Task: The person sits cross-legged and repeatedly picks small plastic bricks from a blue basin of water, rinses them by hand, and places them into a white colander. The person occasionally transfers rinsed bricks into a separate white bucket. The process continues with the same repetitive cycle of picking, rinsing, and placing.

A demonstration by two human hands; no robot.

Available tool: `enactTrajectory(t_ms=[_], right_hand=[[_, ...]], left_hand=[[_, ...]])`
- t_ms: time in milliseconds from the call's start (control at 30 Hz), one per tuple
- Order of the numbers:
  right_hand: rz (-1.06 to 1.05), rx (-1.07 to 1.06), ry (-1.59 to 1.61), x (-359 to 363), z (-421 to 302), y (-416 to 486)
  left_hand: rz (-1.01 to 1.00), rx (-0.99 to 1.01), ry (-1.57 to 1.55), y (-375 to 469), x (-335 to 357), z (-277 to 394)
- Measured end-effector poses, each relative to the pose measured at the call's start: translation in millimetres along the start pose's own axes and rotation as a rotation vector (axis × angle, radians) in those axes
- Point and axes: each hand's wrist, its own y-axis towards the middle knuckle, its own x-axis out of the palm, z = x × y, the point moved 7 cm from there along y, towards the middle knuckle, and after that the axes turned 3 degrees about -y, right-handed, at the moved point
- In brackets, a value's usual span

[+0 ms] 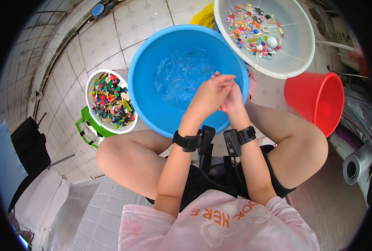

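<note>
Over the right side of a large blue plastic basin, my two hands are pressed together. The fingers of my left hand lie across my right hand, whose palm is partly covered. Whether anything small is between them is hidden. Shallow rippled water fills the bottom of the basin, with a few tiny coloured bits in it. Each wrist wears a black strap with a small black device.
A white basket of beads and small charms overlaps the basin's far right rim. On the left stands a white basket of toy building bricks, beside a green bag. A red bucket lies tilted at right, near a rolled mat.
</note>
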Motion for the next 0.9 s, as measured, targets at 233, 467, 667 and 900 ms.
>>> enactTrajectory(t_ms=[233, 467, 667, 900], right_hand=[[0.123, -0.119, 0.185, -2.1, 0.8, 10.7], [0.095, -0.131, 0.160, -4.0, -0.3, 7.7], [0.134, -0.143, 0.123, -0.2, -3.2, 7.2], [0.185, -0.150, 0.131, -4.1, -4.4, 10.5]], left_hand=[[0.523, 0.041, 0.060, 42.6, -120.3, -64.7], [0.735, -0.147, 0.245, 124.4, -201.9, -183.2], [0.717, -0.267, 0.227, 158.9, -199.7, -225.6], [0.612, -0.377, -0.280, 191.9, -180.3, -246.2]])
